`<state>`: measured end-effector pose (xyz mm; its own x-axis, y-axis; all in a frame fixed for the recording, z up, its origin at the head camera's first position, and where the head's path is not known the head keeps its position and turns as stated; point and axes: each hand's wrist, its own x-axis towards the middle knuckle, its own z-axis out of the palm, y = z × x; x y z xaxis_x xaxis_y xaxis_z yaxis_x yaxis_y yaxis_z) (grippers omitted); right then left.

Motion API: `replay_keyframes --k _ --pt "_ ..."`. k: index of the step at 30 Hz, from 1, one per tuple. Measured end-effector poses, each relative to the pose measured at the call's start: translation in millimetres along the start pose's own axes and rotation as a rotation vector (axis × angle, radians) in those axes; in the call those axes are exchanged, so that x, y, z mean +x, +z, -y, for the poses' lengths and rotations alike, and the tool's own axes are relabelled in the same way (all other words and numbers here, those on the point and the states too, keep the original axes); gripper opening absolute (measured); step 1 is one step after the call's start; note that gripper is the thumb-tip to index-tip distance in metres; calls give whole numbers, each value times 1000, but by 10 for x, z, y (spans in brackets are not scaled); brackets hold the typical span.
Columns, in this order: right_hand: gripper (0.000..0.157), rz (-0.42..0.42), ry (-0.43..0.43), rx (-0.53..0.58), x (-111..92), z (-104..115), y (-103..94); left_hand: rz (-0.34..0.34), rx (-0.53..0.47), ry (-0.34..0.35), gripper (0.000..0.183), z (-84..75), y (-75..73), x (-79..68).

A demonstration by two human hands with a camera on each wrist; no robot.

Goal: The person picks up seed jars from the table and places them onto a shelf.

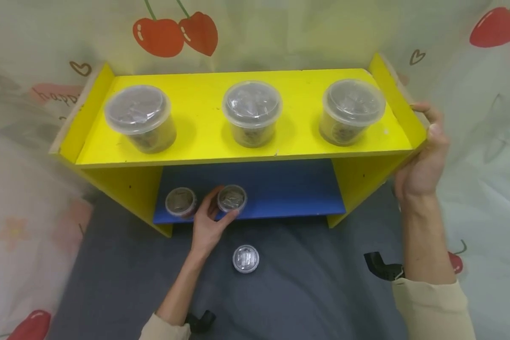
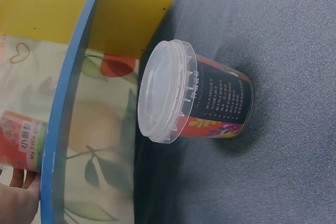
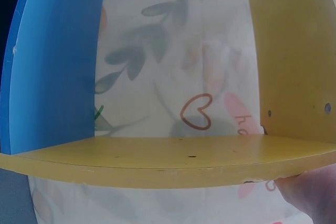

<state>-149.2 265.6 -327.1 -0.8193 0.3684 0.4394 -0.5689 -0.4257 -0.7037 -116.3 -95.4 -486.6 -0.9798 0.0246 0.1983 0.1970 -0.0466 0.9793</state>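
My left hand (image 1: 206, 229) pinches a small clear-lidded plastic cup (image 1: 232, 197), thumb on the near side, over the blue lower board (image 1: 293, 189) of a yellow shelf unit (image 1: 199, 137). In the left wrist view, that cup (image 2: 21, 140) shows a red and green label above the board's edge. To its left on the same board is a similar lidded cup (image 1: 181, 201). A third lidded cup (image 1: 245, 259), dark-labelled, stands upright on the grey cloth in front. My right hand (image 1: 422, 160) grips the outer edge of the unit's right side panel (image 1: 395, 106).
Three larger lidded tubs stand along the yellow top board: a left tub (image 1: 138, 113), a middle tub (image 1: 252, 111) and a right tub (image 1: 352, 108). Grey cloth (image 1: 314, 274) covers the surface below. A cherry-printed curtain (image 1: 301, 33) hangs behind and at both sides.
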Motion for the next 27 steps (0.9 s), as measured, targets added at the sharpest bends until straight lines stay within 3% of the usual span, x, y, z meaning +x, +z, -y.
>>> replay_keyframes --k 6,13,20,27 --pt "47 13 -16 -1 6 5 17 14 30 3 69 -24 5 5" --pt "47 24 -4 -20 7 11 46 -43 51 27 78 -17 -5 -43" --pt "46 39 -6 -17 31 -14 65 -83 77 127 74 18 -19 -159" --pt "45 32 -10 -2 41 -36 75 -109 87 136 68 21 -52 -300"
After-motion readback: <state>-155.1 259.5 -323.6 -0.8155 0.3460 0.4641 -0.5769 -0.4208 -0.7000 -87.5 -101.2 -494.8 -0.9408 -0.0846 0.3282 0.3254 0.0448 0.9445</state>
